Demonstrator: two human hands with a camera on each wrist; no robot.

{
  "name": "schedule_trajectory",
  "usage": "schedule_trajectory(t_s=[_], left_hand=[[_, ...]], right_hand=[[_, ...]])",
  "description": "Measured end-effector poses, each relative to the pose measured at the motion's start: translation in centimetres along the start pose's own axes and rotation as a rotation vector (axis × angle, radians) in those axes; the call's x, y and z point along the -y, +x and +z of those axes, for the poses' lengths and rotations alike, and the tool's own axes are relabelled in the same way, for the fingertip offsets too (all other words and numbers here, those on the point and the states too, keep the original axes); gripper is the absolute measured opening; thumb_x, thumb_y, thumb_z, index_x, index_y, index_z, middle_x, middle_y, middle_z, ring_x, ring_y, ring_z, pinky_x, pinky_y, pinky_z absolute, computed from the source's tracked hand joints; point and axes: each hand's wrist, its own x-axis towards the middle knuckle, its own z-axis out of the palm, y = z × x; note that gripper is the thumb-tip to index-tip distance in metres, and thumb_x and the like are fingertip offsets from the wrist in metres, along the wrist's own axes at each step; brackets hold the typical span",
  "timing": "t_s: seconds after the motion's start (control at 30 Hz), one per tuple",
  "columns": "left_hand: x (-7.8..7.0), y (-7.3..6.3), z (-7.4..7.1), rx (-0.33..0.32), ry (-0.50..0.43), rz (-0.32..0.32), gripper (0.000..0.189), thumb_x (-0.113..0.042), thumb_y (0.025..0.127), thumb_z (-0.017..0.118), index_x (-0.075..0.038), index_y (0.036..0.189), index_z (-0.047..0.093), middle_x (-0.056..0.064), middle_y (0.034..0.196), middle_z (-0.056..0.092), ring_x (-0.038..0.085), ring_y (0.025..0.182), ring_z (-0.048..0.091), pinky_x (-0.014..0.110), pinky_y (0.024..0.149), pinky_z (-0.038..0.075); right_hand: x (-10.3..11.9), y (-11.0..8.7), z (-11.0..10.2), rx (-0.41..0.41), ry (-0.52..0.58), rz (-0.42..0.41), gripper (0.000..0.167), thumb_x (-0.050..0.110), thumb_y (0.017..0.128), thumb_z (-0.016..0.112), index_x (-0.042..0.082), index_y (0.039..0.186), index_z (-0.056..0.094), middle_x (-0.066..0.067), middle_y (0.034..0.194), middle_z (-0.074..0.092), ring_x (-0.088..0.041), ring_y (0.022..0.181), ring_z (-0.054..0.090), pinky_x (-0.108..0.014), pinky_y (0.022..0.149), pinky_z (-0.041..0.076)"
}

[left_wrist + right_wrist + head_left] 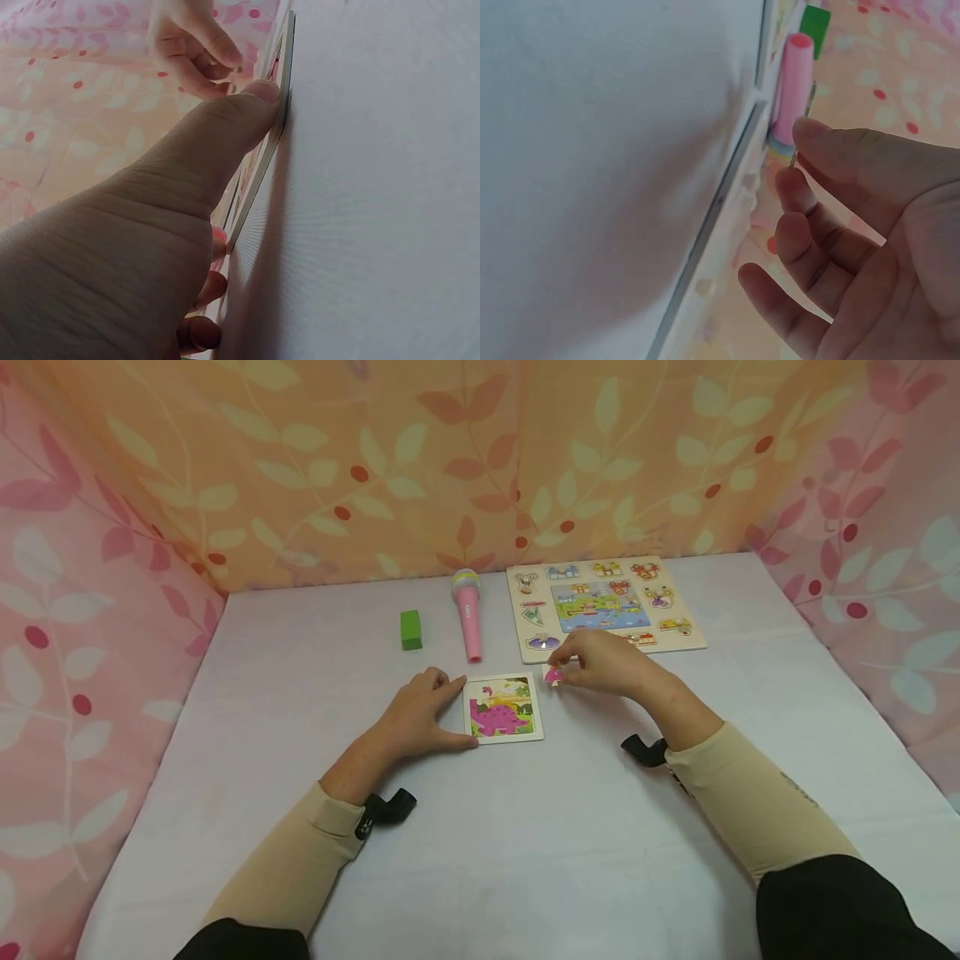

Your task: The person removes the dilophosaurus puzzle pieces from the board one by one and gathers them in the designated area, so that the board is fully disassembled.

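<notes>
A small square puzzle [501, 721] with a pink dinosaur picture lies in a pale frame on the table. My left hand [420, 717] holds it by its left side, thumb at the lower corner and index finger at the upper one. In the left wrist view the thumb presses on the rim of the frame. My right hand [603, 664] pinches a small thin puzzle piece [553, 675], pink and white, just beyond the puzzle's upper right corner. Seen from the right wrist, the piece [811, 97] stands edge-on between thumb and index finger, the other fingers loosely bent.
Behind the right hand lies a large wooden peg puzzle board [531, 647] with vehicle and figure pieces. A pink toy microphone [469, 618] and a green block [410, 630] lie left of it. Flowered cloth [450, 460] walls the white table [525, 843] at back and sides.
</notes>
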Motion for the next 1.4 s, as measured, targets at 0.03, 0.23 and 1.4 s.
schedule_trajectory(t_s=[0.03, 0.23, 1.4], left_hand=[[0.0, 0.0, 0.0, 0.001, 0.002, -0.001, 0.106, -0.068, 0.072, 0.083, -0.012, 0.155, 0.046, 0.005, 0.112, 0.045, 0.02, 0.098, 0.042, 0.033, 0.076, 0.038], [0.1, 0.0, 0.0, 0.001, -0.001, -0.007, 0.107, -0.069, 0.072, 0.083, -0.013, 0.155, 0.046, 0.005, 0.113, 0.044, 0.02, 0.098, 0.042, 0.033, 0.076, 0.038], [-0.1, 0.0, -0.1, 0.013, -0.009, -0.015, 0.107, -0.069, 0.072, 0.083, -0.014, 0.156, 0.045, 0.005, 0.115, 0.045, 0.019, 0.099, 0.043, 0.033, 0.076, 0.04]], right_hand=[[-0.1, 0.2, 0.2, 0.008, -0.003, 0.007, 0.025, 0.011, 0.09, 0.073, 0.009, 0.115, 0.078, -0.008, 0.111, 0.069, -0.025, 0.093, 0.06, -0.043, 0.083, 0.048], [-0.1, 1.2, 1.2, 0.046, -0.036, 0.03, 0.025, 0.01, 0.087, 0.077, 0.007, 0.111, 0.079, -0.007, 0.106, 0.07, -0.025, 0.097, 0.063, -0.046, 0.091, 0.048], [4.6, 1.3, 0.4, 0.005, -0.065, -0.004, 0.034, 0.022, 0.091, 0.075, 0.009, 0.122, 0.073, -0.007, 0.106, 0.065, -0.024, 0.093, 0.059, -0.04, 0.08, 0.048]])
